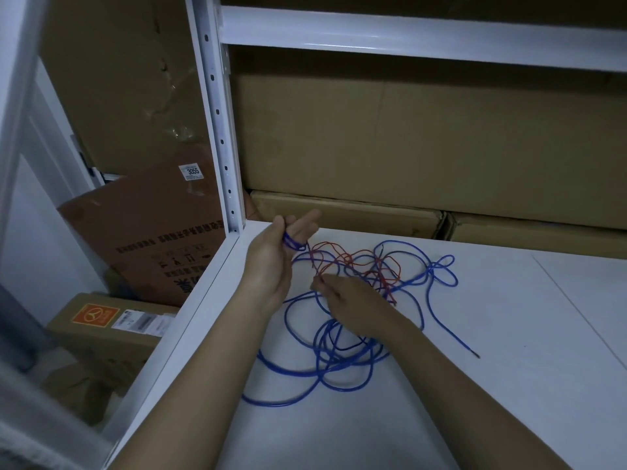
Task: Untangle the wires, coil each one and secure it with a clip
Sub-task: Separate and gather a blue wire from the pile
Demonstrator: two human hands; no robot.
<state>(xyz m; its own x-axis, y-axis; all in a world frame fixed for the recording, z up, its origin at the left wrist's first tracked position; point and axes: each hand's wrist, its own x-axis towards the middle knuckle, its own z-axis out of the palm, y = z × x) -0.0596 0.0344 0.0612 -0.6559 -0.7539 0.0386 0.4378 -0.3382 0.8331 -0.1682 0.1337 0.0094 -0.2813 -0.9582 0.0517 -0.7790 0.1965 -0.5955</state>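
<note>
A long blue wire lies in loose loops across the white shelf surface, tangled with a thinner red wire in the middle. My left hand is raised at the shelf's left corner with a few turns of blue wire wound round its fingers. My right hand rests on the tangle and pinches a strand between thumb and fingertips; whether that strand is red or blue I cannot tell. One bare end of the blue wire lies free at the right. No clip is visible.
A white perforated shelf post rises at the left corner, a crossbeam above. Cardboard boxes fill the back of the shelf. More boxes stand on the floor to the left, below the shelf edge.
</note>
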